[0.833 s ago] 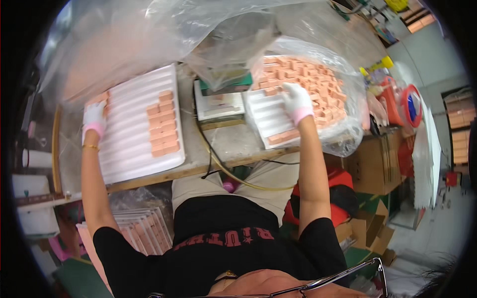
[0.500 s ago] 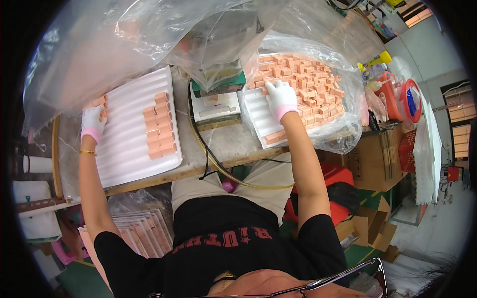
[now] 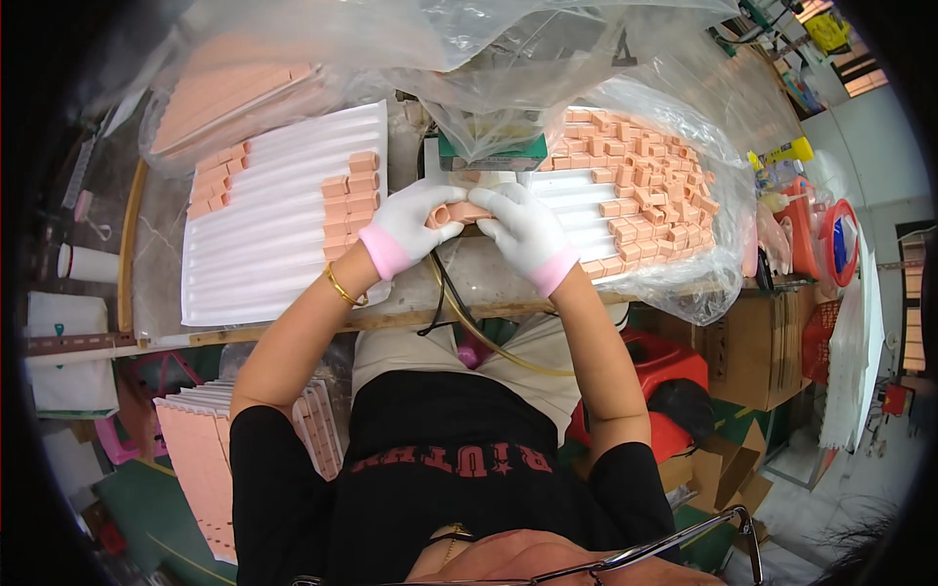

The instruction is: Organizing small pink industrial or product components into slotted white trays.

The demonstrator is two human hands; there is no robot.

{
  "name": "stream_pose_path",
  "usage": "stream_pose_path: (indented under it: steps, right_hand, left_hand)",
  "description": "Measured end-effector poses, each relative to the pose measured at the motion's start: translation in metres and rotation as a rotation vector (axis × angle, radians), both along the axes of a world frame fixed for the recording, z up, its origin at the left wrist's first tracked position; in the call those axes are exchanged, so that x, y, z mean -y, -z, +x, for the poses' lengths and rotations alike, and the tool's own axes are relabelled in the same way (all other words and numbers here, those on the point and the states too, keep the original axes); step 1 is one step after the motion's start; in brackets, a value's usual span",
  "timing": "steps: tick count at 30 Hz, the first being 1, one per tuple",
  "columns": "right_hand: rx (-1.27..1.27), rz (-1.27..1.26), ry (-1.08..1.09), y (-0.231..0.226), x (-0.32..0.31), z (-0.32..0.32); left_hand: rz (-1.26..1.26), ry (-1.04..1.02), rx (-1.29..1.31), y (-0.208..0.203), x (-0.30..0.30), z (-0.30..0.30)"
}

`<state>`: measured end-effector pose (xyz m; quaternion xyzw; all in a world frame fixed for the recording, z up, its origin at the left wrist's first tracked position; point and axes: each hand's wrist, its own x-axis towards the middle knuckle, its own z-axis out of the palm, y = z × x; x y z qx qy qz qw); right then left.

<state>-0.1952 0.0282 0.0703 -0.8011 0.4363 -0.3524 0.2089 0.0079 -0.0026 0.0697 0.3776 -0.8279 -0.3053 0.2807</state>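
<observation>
My two white-gloved hands meet in front of the small machine with a green top (image 3: pixel 493 156). My left hand (image 3: pixel 410 223) is closed round a small peach-pink hollow block (image 3: pixel 440 216), whose open end shows. My right hand (image 3: pixel 521 230) pinches the peach-pink piece (image 3: pixel 471 210) between the hands; whether this is one block or two touching, I cannot tell. On the left lies a white ridged tray (image 3: pixel 278 225), with block groups along its left and right sides. To the right, a second white tray (image 3: pixel 576 205) bears a loose heap of similar blocks (image 3: pixel 655 186).
Clear plastic sheeting (image 3: pixel 371 34) hangs over the back of the table. Filled trays (image 3: pixel 230 88) lie beneath it at the back left. A black cable and a yellowish hose (image 3: pixel 479 342) run over the front edge. Stacked trays (image 3: pixel 195 459) stand below left, a red stool (image 3: pixel 664 381) below right.
Both hands have come to the middle, my left from the left tray's far-left blocks, my right from the heap. Blocks are now held between them. The view has shifted slightly.
</observation>
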Motion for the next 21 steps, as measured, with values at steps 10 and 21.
stream_pose_path:
  steps: [10,21]
  right_hand:
    - [0.448,0.437,0.075,-0.001,-0.010,0.000]
    - [0.123,-0.125,0.298,0.035,0.051,-0.008]
  left_hand:
    - [0.003,-0.080,-0.040,0.008,-0.007,-0.016]
    - [0.037,-0.457,-0.213,0.024,0.014,-0.019]
